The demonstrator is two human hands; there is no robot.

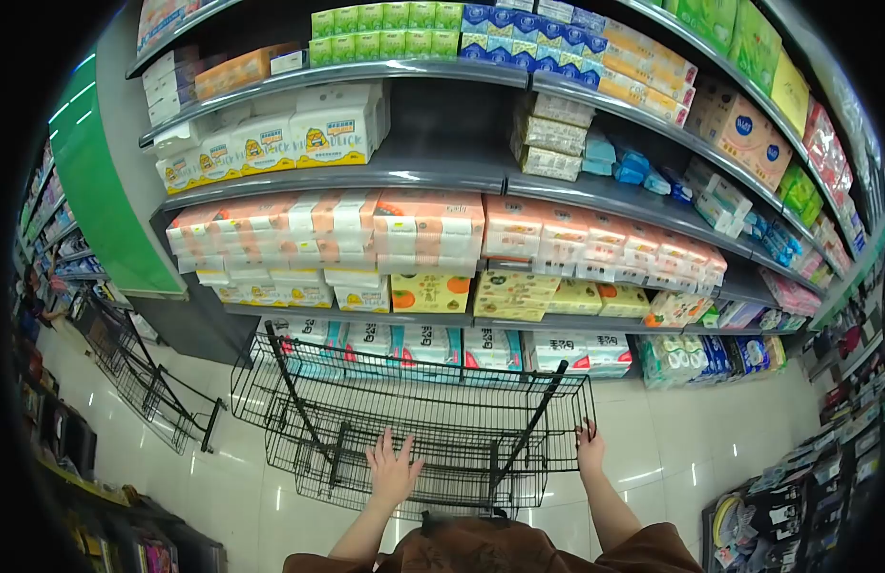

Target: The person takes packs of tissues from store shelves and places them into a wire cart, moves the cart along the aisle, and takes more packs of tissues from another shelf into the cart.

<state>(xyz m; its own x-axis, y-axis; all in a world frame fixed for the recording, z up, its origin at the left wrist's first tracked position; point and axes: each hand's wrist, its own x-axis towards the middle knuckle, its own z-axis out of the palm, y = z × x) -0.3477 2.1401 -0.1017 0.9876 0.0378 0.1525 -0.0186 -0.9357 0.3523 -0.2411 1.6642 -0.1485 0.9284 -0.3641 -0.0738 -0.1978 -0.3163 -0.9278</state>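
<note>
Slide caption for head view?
Right hand at one end of a black wire cart, left hand spread at its near side, before shelves of tissue packs.

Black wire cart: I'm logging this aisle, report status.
Left hand open over near side, contact unclear. Right hand grips right end. Black wire cart upright. White-and-blue wrapped packs beyond, may block forward.

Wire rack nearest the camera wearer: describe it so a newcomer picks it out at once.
Start at the tall shelving of tissue packs; on the pale floor before it stands a tiered black wire rack. The person's right hand is at its right end and the left hand spreads over its mesh, unlike the similar rack farther left, below the green panel.
</note>
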